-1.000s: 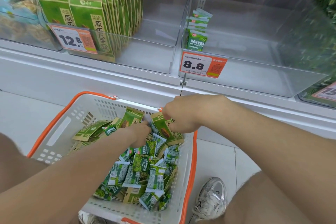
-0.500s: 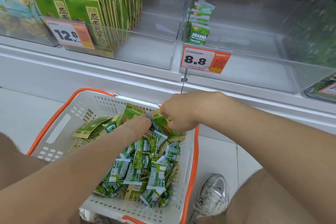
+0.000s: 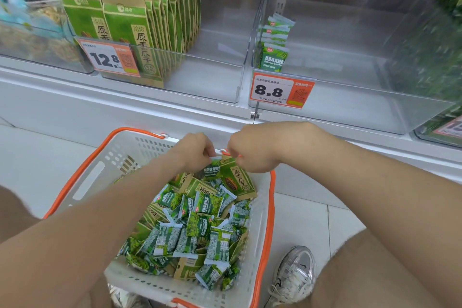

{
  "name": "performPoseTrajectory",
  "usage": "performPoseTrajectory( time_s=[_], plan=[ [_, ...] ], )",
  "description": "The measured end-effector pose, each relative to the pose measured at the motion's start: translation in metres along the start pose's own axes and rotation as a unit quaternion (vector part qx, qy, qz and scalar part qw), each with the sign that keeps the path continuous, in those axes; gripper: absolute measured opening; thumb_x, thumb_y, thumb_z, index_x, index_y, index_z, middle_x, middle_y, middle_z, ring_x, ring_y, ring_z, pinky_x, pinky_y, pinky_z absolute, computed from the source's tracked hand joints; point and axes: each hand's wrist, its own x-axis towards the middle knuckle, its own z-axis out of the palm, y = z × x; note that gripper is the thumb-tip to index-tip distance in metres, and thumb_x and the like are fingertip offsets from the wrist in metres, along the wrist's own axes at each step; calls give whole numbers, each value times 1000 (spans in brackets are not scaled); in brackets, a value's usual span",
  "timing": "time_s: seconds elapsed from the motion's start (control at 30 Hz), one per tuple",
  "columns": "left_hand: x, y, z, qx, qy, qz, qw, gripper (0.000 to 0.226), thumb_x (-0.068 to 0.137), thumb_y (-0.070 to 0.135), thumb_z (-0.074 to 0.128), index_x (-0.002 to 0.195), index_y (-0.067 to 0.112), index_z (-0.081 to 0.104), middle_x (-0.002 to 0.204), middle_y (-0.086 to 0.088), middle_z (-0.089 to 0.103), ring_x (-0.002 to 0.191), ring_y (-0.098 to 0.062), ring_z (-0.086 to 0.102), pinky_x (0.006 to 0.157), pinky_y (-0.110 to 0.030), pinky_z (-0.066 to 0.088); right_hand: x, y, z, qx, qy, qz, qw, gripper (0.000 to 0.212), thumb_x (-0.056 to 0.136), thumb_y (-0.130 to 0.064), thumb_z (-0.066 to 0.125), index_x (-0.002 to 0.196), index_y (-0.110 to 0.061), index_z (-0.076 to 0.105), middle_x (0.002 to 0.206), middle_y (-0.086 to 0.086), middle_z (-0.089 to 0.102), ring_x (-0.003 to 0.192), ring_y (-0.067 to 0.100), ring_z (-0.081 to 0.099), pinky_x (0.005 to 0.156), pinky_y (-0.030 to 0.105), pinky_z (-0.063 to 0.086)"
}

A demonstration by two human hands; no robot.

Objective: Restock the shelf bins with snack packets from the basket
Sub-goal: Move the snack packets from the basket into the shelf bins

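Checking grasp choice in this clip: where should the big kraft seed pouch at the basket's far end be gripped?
By its flat top edge, from above: the seed pouch stands tilted at the basket's far end, top edge uppermost, lower end lying among small packets. The right hand pinches that edge.

At the left hand (image 3: pixel 192 150), a green packet (image 3: pixel 212 171) with white lettering; under the right hand (image 3: pixel 257 150), a green-and-tan pouch (image 3: pixel 237 182). Below them, a white basket (image 3: pixel 95 182) with orange rim. Above, orange-and-white price tags (image 3: pixel 282 90) carry black digits.
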Motion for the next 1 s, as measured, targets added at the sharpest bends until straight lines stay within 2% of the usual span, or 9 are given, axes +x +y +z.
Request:
performPoseTrajectory(
  time_s=[0.13, 0.23, 0.37, 0.47, 0.6, 0.7, 0.8, 0.87, 1.0],
  plan=[
    [-22, 28, -51, -138, -61, 20, 988, 8, 94, 14, 75, 101, 18, 76, 85, 4, 70, 82, -14, 65, 71, -24, 48, -12, 6, -11, 5, 33, 6, 999, 12, 99, -18, 51, 96, -12, 61, 94, 11, 61, 90, 33, 65, 72, 38, 54],
    [-42, 44, -76, -303, -98, 35, 947, 8, 98, 7, 71, 105, 10, 74, 91, -4, 66, 83, -17, 66, 79, -32, 62, -24, 11, -18, 48, 69, 31, 996, 34, 100, -36, 59, 76, -15, 46, 80, 5, 51, 75, 27, 58, 59, 33, 43],
    [-64, 70, -102, -444, -42, 85, 891, 12, 94, 0, 73, 106, 0, 74, 91, -11, 65, 82, -19, 71, 78, -35, 65, -42, 17, -25, 231, 110, 67, 964, 44, 87, -59, 73, 89, -16, 59, 87, 4, 65, 76, 21, 64, 60, 32, 46],
    [-75, 85, -116, -511, 7, 90, 855, 11, 90, 0, 76, 101, -1, 74, 79, -11, 71, 71, -22, 73, 70, -32, 65, -57, 21, -30, 377, 186, 71, 905, 36, 79, -49, 86, 97, -24, 69, 87, -2, 67, 82, 18, 66, 63, 31, 51],
    [-82, 99, -125, -564, 67, 78, 819, 11, 88, 1, 77, 98, 0, 72, 68, -9, 73, 56, -16, 69, 64, -32, 66, -74, 30, -39, 425, 233, 37, 874, 41, 75, -42, 92, 102, -17, 73, 68, -1, 69, 69, 18, 69, 64, 34, 54],
    [-82, 107, -131, -571, 122, 75, 809, 15, 87, 4, 80, 98, 2, 71, 69, -11, 73, 56, -18, 69, 58, -31, 64, -80, 35, -41, 519, 231, 8, 823, 35, 86, -31, 85, 104, -3, 72, 88, 25, 73, 73, 31, 77, 65, 45, 64],
    [-74, 109, -134, -517, 192, 103, 828, 12, 93, 11, 78, 99, 3, 71, 81, -20, 73, 63, -24, 73, 62, -40, 65, -78, 39, -43, 477, 283, 37, 831, 39, 94, -39, 75, 104, -1, 70, 69, 17, 65, 49, 19, 66, 46, 27, 49],
    [-65, 111, -133, -417, 261, 142, 859, 5, 99, 13, 72, 101, 8, 71, 85, -11, 74, 68, -18, 75, 68, -42, 65, -72, 46, -48, 509, 329, 78, 791, 35, 95, -40, 74, 97, -5, 71, 65, 9, 60, 47, 19, 56, 45, 25, 42],
    [-51, 115, -131, -164, 375, 213, 887, 22, 95, 10, 67, 113, 23, 70, 108, 7, 64, 96, -10, 62, 90, -30, 51, -50, 71, -57, 521, 486, 148, 686, 53, 83, -60, 69, 91, -8, 72, 82, 18, 73, 77, 37, 70, 72, 51, 61]
  ],
)
